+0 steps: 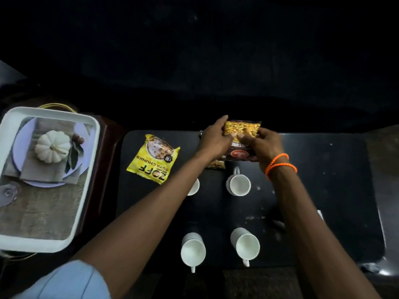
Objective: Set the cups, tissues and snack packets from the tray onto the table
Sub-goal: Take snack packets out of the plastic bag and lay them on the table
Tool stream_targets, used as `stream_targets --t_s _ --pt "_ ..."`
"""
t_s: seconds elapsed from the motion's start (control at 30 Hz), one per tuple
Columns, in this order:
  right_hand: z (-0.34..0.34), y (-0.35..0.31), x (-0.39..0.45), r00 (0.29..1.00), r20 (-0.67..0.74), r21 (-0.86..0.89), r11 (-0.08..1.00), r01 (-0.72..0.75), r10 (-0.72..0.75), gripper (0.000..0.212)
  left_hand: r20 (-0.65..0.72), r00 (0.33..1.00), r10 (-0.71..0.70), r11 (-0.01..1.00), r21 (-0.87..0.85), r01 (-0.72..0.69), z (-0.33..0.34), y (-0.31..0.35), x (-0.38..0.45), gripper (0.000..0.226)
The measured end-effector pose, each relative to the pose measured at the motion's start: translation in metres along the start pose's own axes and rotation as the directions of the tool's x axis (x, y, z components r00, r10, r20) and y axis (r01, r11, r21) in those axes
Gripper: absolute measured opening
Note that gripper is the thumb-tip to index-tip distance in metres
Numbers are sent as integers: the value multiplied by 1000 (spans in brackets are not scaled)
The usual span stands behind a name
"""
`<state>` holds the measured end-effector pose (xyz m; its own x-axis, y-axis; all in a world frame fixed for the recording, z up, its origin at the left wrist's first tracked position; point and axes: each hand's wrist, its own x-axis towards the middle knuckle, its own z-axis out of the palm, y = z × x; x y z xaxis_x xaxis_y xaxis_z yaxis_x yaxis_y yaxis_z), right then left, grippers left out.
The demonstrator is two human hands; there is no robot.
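Gripping a maroon snack packet (241, 134) together, left hand (213, 139) and right hand (263, 145) hover above the table (323, 169).

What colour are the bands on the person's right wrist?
Bright orange. The bands show best in the head view, just below the right hand.

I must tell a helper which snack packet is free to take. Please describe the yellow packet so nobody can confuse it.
On the black table, look left of the two hands, toward the white tray. The yellow packet lies flat there alone, untouched. Unlike the dark red packet both hands hold, it is bright yellow and reads SOYA CHUNKS.
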<state>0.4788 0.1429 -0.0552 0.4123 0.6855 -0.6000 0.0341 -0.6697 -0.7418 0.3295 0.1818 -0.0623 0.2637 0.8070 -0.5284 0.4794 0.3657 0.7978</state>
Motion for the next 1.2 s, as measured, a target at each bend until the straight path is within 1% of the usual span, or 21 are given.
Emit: stream_targets --t_s 0.03,0.07,0.1,0.13,0.2,0.23,0.27,0.3,0.4,0.47,0.7,0.8,0.87,0.93,0.97,1.0,1.03,1.07,1.13,1.17,1.2 --pt "-15 3 7 1000 -9 6 1000 -12 12 22 21 1000 17 1000 16 -17 14 3 6 69" --pt "-26 9 16 1000 -19 -31 999 -15 14 20 37 999 26 999 37 -28 26 5 12 69" --pt "-35 15 26 1000 -25 -103 995 -18 16 23 50 998 30 997 68 -33 37 4 17 69" --pt "-42 23 35 999 -29 -209 977 -29 24 34 62 998 27 993 111 -34 46 2 21 69" --pt "-47 38 45 998 -53 -445 893 -63 44 71 71 997 24 974 224 -39 60 -6 27 70" --pt "-48 44 46 998 -50 -527 849 -48 25 85 66 997 35 960 276 -52 64 -10 29 70" --pt "-47 49 44 999 -35 -575 818 -10 -12 92 59 997 50 946 316 -67 69 -14 30 69" --pt "-45 54 42 998 -19 -595 803 36 -59 94 52 996 70 932 352 -84 73 -17 32 68" --pt "-40 67 35 986 1 -603 787 132 -164 87 58 992 109 900 418 -123 84 -23 36 68" --pt "-39 71 31 983 1 -633 760 144 -185 81 75 990 117 896 422 -138 90 -26 39 68" --pt "-55 76 35 984 -44 -682 725 98 -175 80 101 986 133 914 372 -162 108 -30 45 69" --pt "-56 71 35 987 -22 -696 711 98 -157 78 119 987 107 923 358 -143 104 -28 47 70" --pt "-54 63 33 989 -52 -716 695 60 -138 77 109 988 106 942 307 -135 92 -24 44 67" --pt "-47 52 26 968 -155 -712 702 28 -196 73 50 992 118 975 183 -125 69 -22 38 58" --pt "-41 46 19 946 -196 -683 728 57 -257 70 -8 994 113 989 93 -112 53 -22 34 54" --pt "-31 39 12 921 -219 -635 764 115 -321 66 -84 991 109 994 13 -108 35 -25 28 50" --pt "-19 30 4 902 -223 -574 798 186 -371 61 -177 977 118 992 -18 -123 15 -31 22 46" --pt "-4 22 -5 894 -203 -511 822 251 -399 55 -280 949 145 989 18 -146 -6 -39 13 43" --pt "30 9 -21 909 -88 -440 834 332 -408 43 -462 857 228 968 203 -148 -47 -63 -8 43" --pt "49 4 -28 916 -11 -441 824 356 -402 39 -508 824 251 951 286 -114 -66 -77 -20 46" --pt "68 0 -34 916 64 -445 810 381 -395 35 -515 819 254 932 355 -66 -83 -92 -30 51"
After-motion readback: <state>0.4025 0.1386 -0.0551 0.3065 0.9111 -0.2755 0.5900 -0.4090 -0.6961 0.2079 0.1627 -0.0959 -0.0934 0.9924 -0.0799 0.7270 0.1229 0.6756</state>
